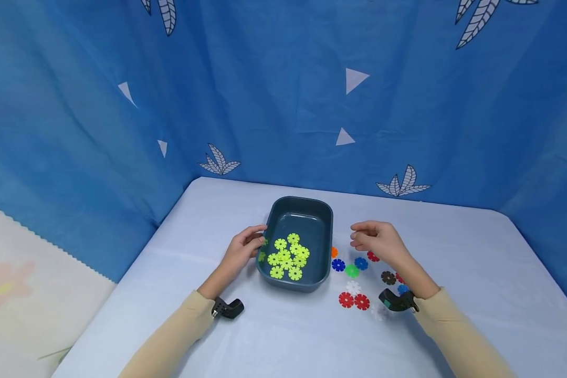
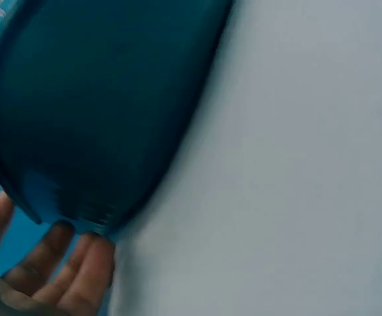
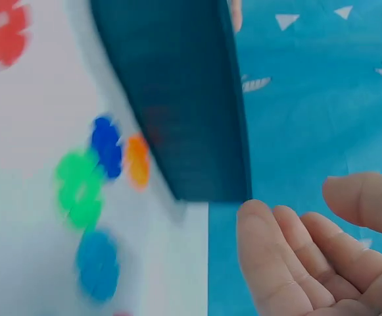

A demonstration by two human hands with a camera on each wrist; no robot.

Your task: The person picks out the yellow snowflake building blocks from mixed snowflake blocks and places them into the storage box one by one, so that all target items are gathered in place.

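A dark blue-grey plastic bin (image 1: pixel 318 231) stands on the table with several yellow-green snowflake discs (image 1: pixel 285 258) clustered in its near part. My left hand (image 1: pixel 244 245) is at the bin's left side, its fingertips touching the rim and outer wall; in the left wrist view, extended fingers (image 2: pixel 89 276) meet the wall. Right of the bin, my right hand (image 1: pixel 378 241) hovers above the table, fingers loosely bent and thumb apart, holding nothing. Below it lie a blue disc (image 1: pixel 361 263), a green disc (image 1: pixel 352 271), a dark blue disc (image 1: pixel 338 265) and an orange disc (image 1: pixel 334 252).
Nearer me on the white-covered table (image 1: pixel 274 336) lie two red discs (image 1: pixel 346 300), a white disc (image 1: pixel 353 287) and clear discs (image 1: pixel 379 313). A brown disc (image 1: pixel 388 277) is beside the right forearm, which partly covers other discs. A blue curtain (image 1: pixel 283 105) hangs behind.
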